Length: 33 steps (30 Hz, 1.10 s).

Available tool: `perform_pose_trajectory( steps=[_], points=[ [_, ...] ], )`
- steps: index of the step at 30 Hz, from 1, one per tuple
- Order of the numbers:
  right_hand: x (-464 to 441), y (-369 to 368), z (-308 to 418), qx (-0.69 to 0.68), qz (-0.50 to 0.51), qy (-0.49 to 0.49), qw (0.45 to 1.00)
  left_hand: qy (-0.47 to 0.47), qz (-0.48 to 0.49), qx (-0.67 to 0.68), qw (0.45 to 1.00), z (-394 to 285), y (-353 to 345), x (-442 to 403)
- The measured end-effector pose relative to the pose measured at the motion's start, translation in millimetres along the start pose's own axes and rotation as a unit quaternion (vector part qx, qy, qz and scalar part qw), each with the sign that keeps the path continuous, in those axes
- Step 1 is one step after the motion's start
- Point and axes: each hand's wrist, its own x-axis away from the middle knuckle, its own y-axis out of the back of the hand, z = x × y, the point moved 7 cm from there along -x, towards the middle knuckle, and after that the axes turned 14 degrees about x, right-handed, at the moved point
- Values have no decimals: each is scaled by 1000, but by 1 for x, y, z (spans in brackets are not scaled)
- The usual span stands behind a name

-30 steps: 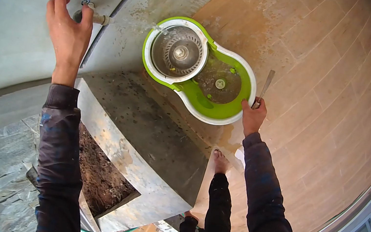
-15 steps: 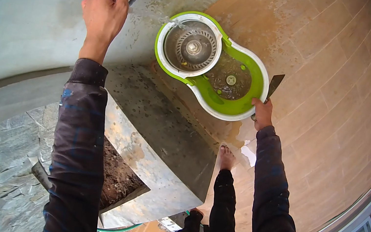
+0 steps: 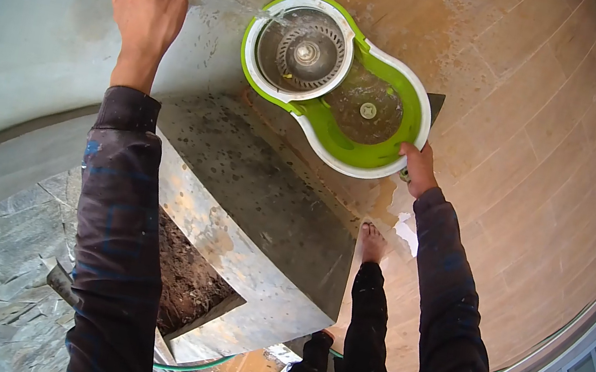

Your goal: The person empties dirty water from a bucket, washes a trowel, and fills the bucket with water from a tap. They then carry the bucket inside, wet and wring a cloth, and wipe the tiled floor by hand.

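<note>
My left hand [image 3: 150, 5] is closed at the wall tap, which it hides. A stream of water [image 3: 238, 8] runs from beside it toward the metal spin basket [image 3: 302, 51] of a green and white mop bucket [image 3: 354, 160]. Cloudy water [image 3: 362, 114] lies in the bucket's other half, around a pale round plug. My right hand [image 3: 419, 169] grips the bucket's right rim, thumb over the edge. A flat scraper blade [image 3: 435, 105] sticks out beyond the rim, its handle mostly hidden by the bucket and that hand.
Below the bucket is a concrete ledge [image 3: 256, 195] with a soil-filled opening [image 3: 182, 277]. Wet tiled floor [image 3: 525, 162] spreads to the right. A bare foot [image 3: 372, 243] stands near a white scrap [image 3: 407, 233]. A green hose [image 3: 194, 367] runs along the bottom.
My left hand has gone from open fingers beside the visible tap to closed over it. The bucket has tilted or shifted slightly, and the scraper has dropped partly behind its rim.
</note>
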Motion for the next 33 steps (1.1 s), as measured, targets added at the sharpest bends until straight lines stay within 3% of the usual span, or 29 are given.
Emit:
perform_pose_trajectory(
  steps=[12, 33],
  points=[
    [-2, -2, 0, 35, 0, 14, 999, -59, -5, -15, 998, 1, 3, -3],
    [-6, -1, -3, 29, -7, 36, 999, -36, -13, -20, 999, 1, 2, -3]
  ],
)
